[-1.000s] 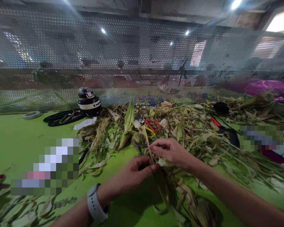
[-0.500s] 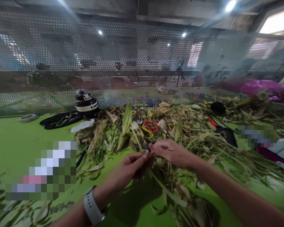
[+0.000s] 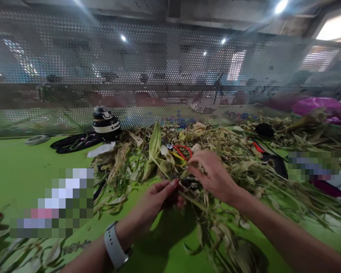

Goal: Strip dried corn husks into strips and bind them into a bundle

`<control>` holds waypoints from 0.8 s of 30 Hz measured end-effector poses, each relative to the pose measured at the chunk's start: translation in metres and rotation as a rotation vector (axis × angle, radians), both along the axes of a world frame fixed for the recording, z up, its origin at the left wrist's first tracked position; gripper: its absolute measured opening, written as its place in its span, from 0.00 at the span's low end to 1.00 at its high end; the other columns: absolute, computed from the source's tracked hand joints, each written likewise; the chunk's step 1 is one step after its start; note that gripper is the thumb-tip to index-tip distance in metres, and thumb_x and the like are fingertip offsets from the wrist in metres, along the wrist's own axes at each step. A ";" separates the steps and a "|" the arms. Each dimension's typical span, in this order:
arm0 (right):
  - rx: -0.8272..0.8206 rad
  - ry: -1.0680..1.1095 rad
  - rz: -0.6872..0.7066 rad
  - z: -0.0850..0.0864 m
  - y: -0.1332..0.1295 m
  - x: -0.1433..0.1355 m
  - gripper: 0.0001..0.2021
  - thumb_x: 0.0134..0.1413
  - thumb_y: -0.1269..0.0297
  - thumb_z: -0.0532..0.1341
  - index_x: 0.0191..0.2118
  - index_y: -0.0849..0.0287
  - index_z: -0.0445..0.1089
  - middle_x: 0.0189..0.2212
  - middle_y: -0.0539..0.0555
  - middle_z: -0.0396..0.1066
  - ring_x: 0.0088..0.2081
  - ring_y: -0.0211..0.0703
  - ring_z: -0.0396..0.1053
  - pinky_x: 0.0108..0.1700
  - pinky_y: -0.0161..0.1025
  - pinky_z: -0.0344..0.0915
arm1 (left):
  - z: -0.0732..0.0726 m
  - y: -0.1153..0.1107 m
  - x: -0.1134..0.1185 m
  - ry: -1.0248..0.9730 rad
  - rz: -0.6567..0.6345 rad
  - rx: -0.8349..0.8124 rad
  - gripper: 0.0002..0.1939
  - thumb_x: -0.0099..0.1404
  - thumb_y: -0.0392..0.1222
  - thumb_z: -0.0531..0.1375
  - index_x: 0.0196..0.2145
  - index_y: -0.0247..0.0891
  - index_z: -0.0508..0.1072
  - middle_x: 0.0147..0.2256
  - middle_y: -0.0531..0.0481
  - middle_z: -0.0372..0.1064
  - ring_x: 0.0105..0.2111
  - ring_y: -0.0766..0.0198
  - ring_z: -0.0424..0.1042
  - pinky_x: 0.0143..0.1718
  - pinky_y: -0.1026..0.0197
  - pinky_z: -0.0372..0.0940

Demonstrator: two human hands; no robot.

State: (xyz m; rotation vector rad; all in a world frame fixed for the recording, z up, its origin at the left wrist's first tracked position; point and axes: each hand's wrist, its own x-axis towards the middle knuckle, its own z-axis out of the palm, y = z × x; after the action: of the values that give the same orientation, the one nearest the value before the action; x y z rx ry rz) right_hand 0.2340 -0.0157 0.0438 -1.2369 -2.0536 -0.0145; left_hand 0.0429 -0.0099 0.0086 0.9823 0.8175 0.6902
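My left hand (image 3: 161,193), with a pale watch band on its wrist, pinches a thin stem or strip of husk near the middle. Just to its right and a little higher, my right hand (image 3: 208,170) has its fingers closed round a piece of dry leaf. A dark tool (image 3: 190,182) shows partly beneath my right fingers; whether it is held is unclear. Behind my hands stands a pale green corn husk (image 3: 155,146), and beside it lie scissors with red and yellow handles (image 3: 182,152).
Dry husks and leaves (image 3: 238,151) cover much of the green table (image 3: 74,159). A black bottle (image 3: 106,125) stands at the back left before a perforated screen (image 3: 170,76). A black pouch (image 3: 275,163) lies right; a purple bag (image 3: 318,108) is at the far right.
My right hand has moved up and slightly right, apart from my left hand, with its fingers now at a leaf piece. My left hand stays almost in place.
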 end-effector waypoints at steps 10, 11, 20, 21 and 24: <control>-0.349 -0.049 0.102 -0.032 -0.022 -0.035 0.15 0.55 0.59 0.55 0.20 0.60 0.61 0.18 0.47 0.59 0.22 0.33 0.54 0.26 0.32 0.49 | -0.003 -0.009 0.010 -0.241 0.247 -0.115 0.11 0.55 0.42 0.63 0.35 0.35 0.75 0.36 0.46 0.76 0.39 0.60 0.73 0.44 0.61 0.65; -0.400 -0.009 0.119 -0.037 -0.022 -0.038 0.15 0.55 0.61 0.54 0.20 0.60 0.59 0.18 0.46 0.57 0.22 0.32 0.53 0.25 0.31 0.48 | -0.003 -0.009 0.011 -0.228 0.251 -0.102 0.11 0.54 0.42 0.64 0.35 0.35 0.75 0.35 0.46 0.76 0.39 0.60 0.73 0.44 0.61 0.66; -0.552 0.135 0.274 -0.037 -0.024 -0.041 0.18 0.56 0.58 0.54 0.19 0.60 0.57 0.16 0.44 0.51 0.20 0.30 0.50 0.22 0.29 0.49 | -0.004 -0.002 0.009 -0.157 0.262 0.006 0.14 0.53 0.45 0.64 0.35 0.33 0.75 0.33 0.44 0.76 0.37 0.60 0.73 0.40 0.61 0.65; -0.447 0.117 0.230 -0.033 -0.024 -0.039 0.17 0.56 0.58 0.54 0.20 0.61 0.60 0.17 0.45 0.54 0.21 0.31 0.53 0.24 0.30 0.50 | -0.003 -0.002 0.007 -0.172 0.256 0.010 0.13 0.54 0.45 0.63 0.35 0.34 0.75 0.33 0.44 0.75 0.36 0.61 0.72 0.40 0.61 0.65; -0.124 0.056 0.040 -0.020 -0.021 -0.029 0.11 0.57 0.60 0.53 0.30 0.61 0.67 0.28 0.53 0.65 0.30 0.37 0.62 0.31 0.33 0.56 | 0.000 -0.003 0.004 -0.153 0.237 0.009 0.12 0.55 0.46 0.62 0.34 0.35 0.75 0.33 0.45 0.74 0.34 0.62 0.71 0.33 0.64 0.65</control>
State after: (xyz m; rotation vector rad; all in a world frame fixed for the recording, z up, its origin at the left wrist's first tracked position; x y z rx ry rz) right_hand 0.2050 -0.0371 0.0242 -1.2566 -2.0563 0.1666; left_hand 0.0466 -0.0127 0.0081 0.8363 0.8036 0.9613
